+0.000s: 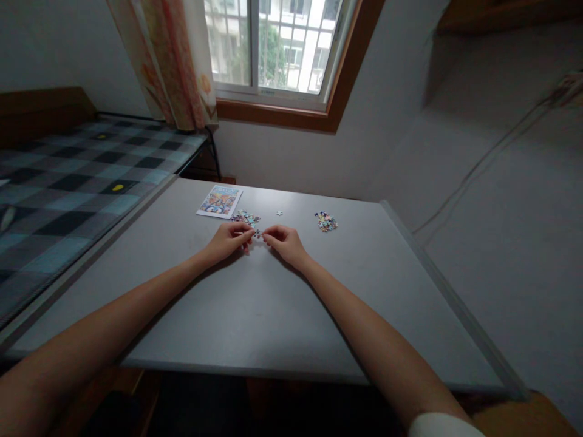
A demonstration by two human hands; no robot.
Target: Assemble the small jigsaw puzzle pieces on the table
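Note:
Near the middle of the grey-white table (268, 315), my left hand (232, 238) pinches a small jigsaw puzzle piece (257, 233) between thumb and fingers. From the other side, my right hand (285, 241) is closed in a pinch at the piece's right edge. Whether the piece is one or two joined is too small to tell. Just behind my left hand lies a pile of puzzle pieces (247, 217), partly hidden by the fingers. A single loose piece (279, 213) rests beyond my right hand. Farther right sits a second pile of pieces (326, 221).
A colourful picture sheet (220, 201) lies at the table's back left, beside the first pile. Left of the table stands a bed with a checked cover (91, 176). Behind are a curtain (175, 67) and a barred window (291, 48). A wall borders the right side.

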